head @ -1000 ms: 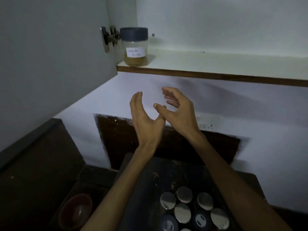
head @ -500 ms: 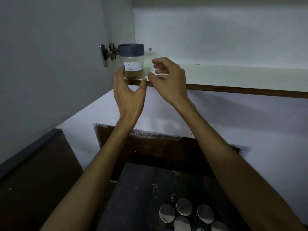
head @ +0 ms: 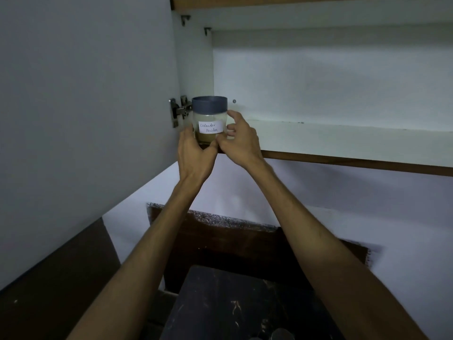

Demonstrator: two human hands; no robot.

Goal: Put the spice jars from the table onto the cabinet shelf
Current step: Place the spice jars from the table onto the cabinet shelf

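A clear spice jar (head: 209, 119) with a grey-blue lid and a white handwritten label stands at the left end of the white cabinet shelf (head: 343, 141). My left hand (head: 195, 150) cups the jar's left side and base. My right hand (head: 241, 141) curls around its right side, thumb under the front. Both hands touch the jar. At the bottom edge, only a sliver of one silver jar lid (head: 282, 334) shows on the dark table (head: 220, 303).
The open cabinet door (head: 85, 106) fills the left side, with its metal hinge (head: 179, 111) just left of the jar. The shelf stretches bare to the right. Another shelf edge (head: 294, 2) runs above. A white wall lies below the shelf.
Both hands rose from mid-air below the shelf to the jar and closed around it. The view tilted up, so the jars on the table dropped almost out of sight.
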